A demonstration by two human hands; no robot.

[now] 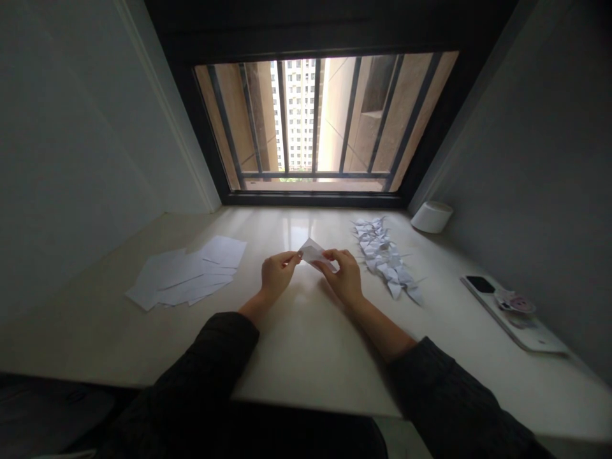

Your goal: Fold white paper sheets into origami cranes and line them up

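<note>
A small folded piece of white paper [312, 248] is held up between both hands over the middle of the pale counter [306, 357]. My left hand [277, 275] pinches its left corner between thumb and finger. On the right side my right hand [345, 275] grips it, with the fingers curled round the edge. Flat sheets of white paper [176, 274] lie in a loose, overlapping stack to the left. To the right runs a cluster of folded paper cranes [380, 252], with pointed tips sticking out.
A barred window [301, 121] in a dark frame closes off the back. By the right wall stands a white cup-like object [431, 217]. Nearer on the right lies a phone [514, 315] with a grip on its back. The counter's front edge runs below my forearms.
</note>
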